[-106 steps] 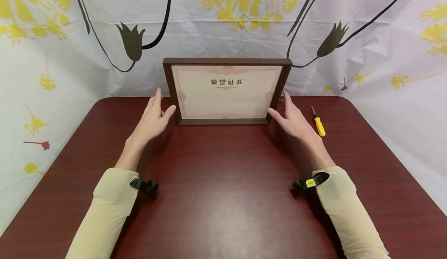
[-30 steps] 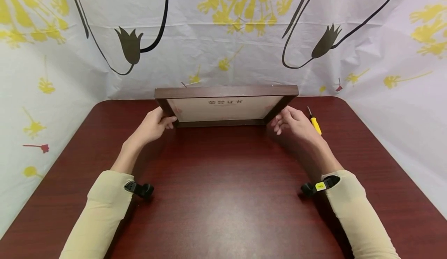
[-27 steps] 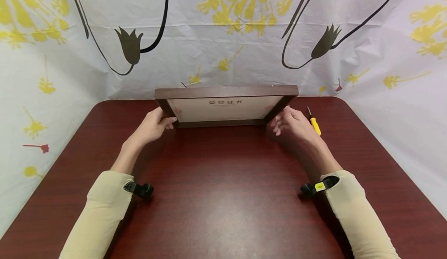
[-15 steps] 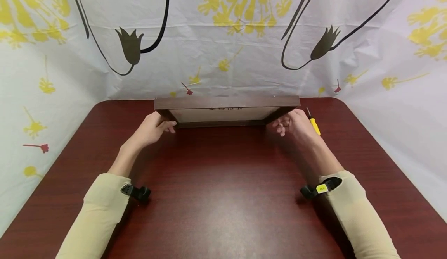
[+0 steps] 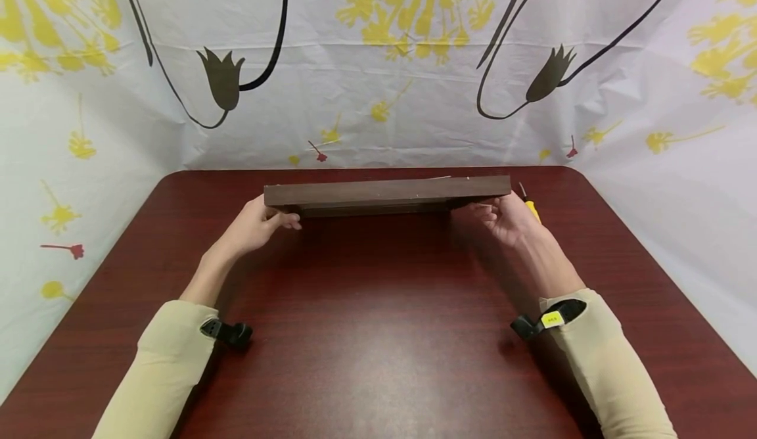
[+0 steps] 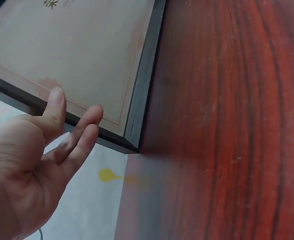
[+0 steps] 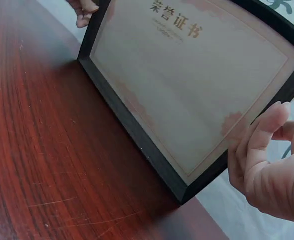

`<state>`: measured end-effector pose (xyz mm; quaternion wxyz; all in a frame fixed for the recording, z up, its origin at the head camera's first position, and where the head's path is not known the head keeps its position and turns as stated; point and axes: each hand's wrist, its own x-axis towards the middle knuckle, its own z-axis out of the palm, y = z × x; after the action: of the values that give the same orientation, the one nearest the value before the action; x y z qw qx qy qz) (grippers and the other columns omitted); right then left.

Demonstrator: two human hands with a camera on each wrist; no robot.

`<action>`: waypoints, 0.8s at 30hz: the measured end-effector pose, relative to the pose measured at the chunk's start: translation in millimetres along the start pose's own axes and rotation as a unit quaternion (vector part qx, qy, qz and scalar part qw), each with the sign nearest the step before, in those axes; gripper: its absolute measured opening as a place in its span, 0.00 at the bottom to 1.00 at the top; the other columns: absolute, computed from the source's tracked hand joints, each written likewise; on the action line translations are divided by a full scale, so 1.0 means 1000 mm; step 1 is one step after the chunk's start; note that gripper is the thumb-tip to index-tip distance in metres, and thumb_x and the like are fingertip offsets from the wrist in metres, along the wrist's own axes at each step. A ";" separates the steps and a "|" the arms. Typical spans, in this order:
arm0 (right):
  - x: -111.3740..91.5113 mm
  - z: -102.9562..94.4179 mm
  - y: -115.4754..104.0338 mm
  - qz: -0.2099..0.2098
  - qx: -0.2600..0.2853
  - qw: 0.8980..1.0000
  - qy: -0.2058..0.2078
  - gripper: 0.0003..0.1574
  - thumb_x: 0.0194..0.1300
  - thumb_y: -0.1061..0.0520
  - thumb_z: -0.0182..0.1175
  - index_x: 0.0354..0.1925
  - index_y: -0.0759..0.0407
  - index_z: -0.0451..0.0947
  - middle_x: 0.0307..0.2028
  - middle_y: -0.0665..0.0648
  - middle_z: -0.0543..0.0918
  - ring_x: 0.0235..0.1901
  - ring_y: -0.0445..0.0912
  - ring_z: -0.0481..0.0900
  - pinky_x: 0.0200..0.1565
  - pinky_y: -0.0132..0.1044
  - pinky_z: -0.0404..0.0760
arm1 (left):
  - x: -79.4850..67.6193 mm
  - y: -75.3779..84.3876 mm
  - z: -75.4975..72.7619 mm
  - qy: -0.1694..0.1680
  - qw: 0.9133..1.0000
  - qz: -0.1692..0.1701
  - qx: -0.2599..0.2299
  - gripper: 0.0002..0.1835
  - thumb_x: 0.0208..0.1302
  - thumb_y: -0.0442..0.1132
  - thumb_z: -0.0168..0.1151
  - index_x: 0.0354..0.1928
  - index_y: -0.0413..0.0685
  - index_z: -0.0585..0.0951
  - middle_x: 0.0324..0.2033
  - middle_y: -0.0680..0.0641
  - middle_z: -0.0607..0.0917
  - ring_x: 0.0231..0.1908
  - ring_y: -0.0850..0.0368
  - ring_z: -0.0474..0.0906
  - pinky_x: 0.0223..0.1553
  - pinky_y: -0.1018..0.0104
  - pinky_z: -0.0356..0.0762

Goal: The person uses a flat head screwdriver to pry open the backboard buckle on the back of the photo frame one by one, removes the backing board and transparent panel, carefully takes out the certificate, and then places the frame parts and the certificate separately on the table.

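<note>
Nearest, seen from the centre of the head view, a pale left sleeve comes in at 8 o'clock and a pale right sleeve at 4 o'clock, each beside a black wrist camera strap ( and). Between them runs the dark red surface.

At 9 o'clock the left hand takes one short side of the picture frame. Its thumb lies over the front and two fingers reach the rim, the rest hidden; it seems a light pinch. At 3 o'clock the right hand grips the opposite side, fingers curled at the rim, thumb partly hidden.

The frame spans the centre, its long lower rail resting on the surface, its upper edge leaning well over toward the person, so the certificate faces downward.

The step looks like laying the frame face down. To do it well, let the lower rail act as a hinge, bring both ends down at one pace, and slide the fingers out from underneath before the upper edge lands, lest they get trapped or the frame drops.

Just past the right hand, also at 3 o'clock, lies a yellow-handled screwdriver, partly hidden; that elbow room deserves care. Farthest, at 12 o'clock, hangs a flower-printed cloth.
</note>
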<state>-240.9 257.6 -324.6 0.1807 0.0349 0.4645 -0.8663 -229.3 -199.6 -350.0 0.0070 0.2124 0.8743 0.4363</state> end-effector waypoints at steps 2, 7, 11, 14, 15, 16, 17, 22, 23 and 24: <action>0.001 -0.002 0.000 0.009 0.006 1.000 -0.016 0.18 0.80 0.60 0.47 0.39 0.66 0.80 0.31 0.58 0.77 0.19 0.37 0.68 0.19 0.22 0.66 | -0.001 -0.002 0.002 -0.001 0.999 -0.002 -0.038 0.15 0.73 0.29 0.58 0.59 0.38 0.73 0.44 0.33 0.85 0.43 0.38 0.85 0.50 0.43 0.80; 0.004 -0.005 0.003 0.009 -0.021 0.999 -0.042 0.21 0.79 0.61 0.45 0.49 0.65 0.85 0.35 0.55 0.78 0.20 0.38 0.70 0.20 0.21 0.67 | -0.004 -0.005 0.005 -0.003 0.996 0.003 -0.094 0.18 0.70 0.22 0.57 0.59 0.40 0.73 0.51 0.33 0.81 0.44 0.42 0.85 0.51 0.44 0.80; 0.003 -0.004 0.003 0.005 -0.037 0.999 -0.032 0.20 0.79 0.60 0.47 0.50 0.64 0.85 0.36 0.55 0.78 0.20 0.37 0.71 0.20 0.21 0.67 | -0.006 -0.006 0.006 0.004 0.996 0.003 -0.091 0.20 0.68 0.20 0.58 0.59 0.41 0.75 0.54 0.38 0.80 0.44 0.42 0.86 0.52 0.50 0.81; 0.001 -0.002 0.002 0.006 -0.063 0.998 -0.018 0.17 0.77 0.57 0.52 0.49 0.62 0.86 0.41 0.55 0.77 0.21 0.36 0.71 0.20 0.21 0.67 | -0.007 -0.005 0.008 0.016 0.997 0.009 -0.070 0.21 0.65 0.21 0.63 0.58 0.42 0.76 0.55 0.41 0.80 0.47 0.44 0.84 0.53 0.59 0.80; 0.000 -0.001 0.002 0.005 -0.075 0.997 -0.015 0.17 0.77 0.56 0.53 0.48 0.60 0.87 0.42 0.55 0.76 0.23 0.36 0.71 0.21 0.21 0.67 | -0.007 -0.005 0.008 0.020 0.998 0.013 -0.059 0.22 0.64 0.21 0.64 0.58 0.42 0.76 0.55 0.42 0.80 0.49 0.46 0.83 0.54 0.61 0.78; -0.001 -0.001 0.002 0.005 -0.079 0.997 -0.015 0.16 0.76 0.55 0.54 0.48 0.59 0.87 0.44 0.55 0.75 0.24 0.36 0.71 0.21 0.20 0.68 | -0.008 -0.005 0.009 0.025 0.998 0.019 -0.046 0.22 0.63 0.22 0.66 0.57 0.42 0.77 0.55 0.42 0.79 0.51 0.47 0.82 0.55 0.62 0.77; -0.002 -0.001 0.002 0.005 -0.079 0.997 -0.020 0.17 0.76 0.55 0.54 0.48 0.59 0.88 0.45 0.55 0.75 0.25 0.37 0.73 0.21 0.20 0.68 | -0.008 -0.004 0.009 0.029 0.999 0.026 -0.036 0.22 0.62 0.22 0.67 0.57 0.41 0.77 0.54 0.42 0.80 0.52 0.47 0.80 0.56 0.60 0.75; -0.005 -0.003 0.004 -0.003 -0.057 0.996 -0.070 0.15 0.75 0.58 0.55 0.49 0.60 0.87 0.44 0.55 0.79 0.30 0.38 0.79 0.24 0.21 0.73 | -0.013 -0.001 0.010 0.040 0.999 0.024 -0.003 0.24 0.62 0.21 0.66 0.59 0.35 0.74 0.57 0.35 0.77 0.60 0.40 0.72 0.61 0.46 0.67; -0.007 -0.004 0.004 -0.005 -0.048 0.996 -0.074 0.12 0.73 0.60 0.58 0.48 0.61 0.87 0.43 0.55 0.80 0.31 0.38 0.79 0.25 0.21 0.74 | -0.014 -0.001 0.009 0.037 0.999 0.012 -0.004 0.25 0.63 0.21 0.65 0.61 0.34 0.73 0.59 0.33 0.76 0.61 0.38 0.72 0.62 0.45 0.67; -0.007 -0.004 0.004 -0.005 -0.050 0.996 -0.077 0.12 0.73 0.60 0.60 0.48 0.60 0.87 0.43 0.55 0.80 0.32 0.38 0.80 0.25 0.21 0.74 | -0.016 0.000 0.009 0.033 0.999 -0.003 -0.009 0.26 0.64 0.21 0.63 0.63 0.33 0.71 0.61 0.33 0.74 0.61 0.37 0.71 0.63 0.44 0.67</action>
<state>-233.6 260.6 -328.6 0.2127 -0.0433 0.4923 -0.8429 -212.8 -198.3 -358.2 -0.0182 0.1952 0.8709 0.4507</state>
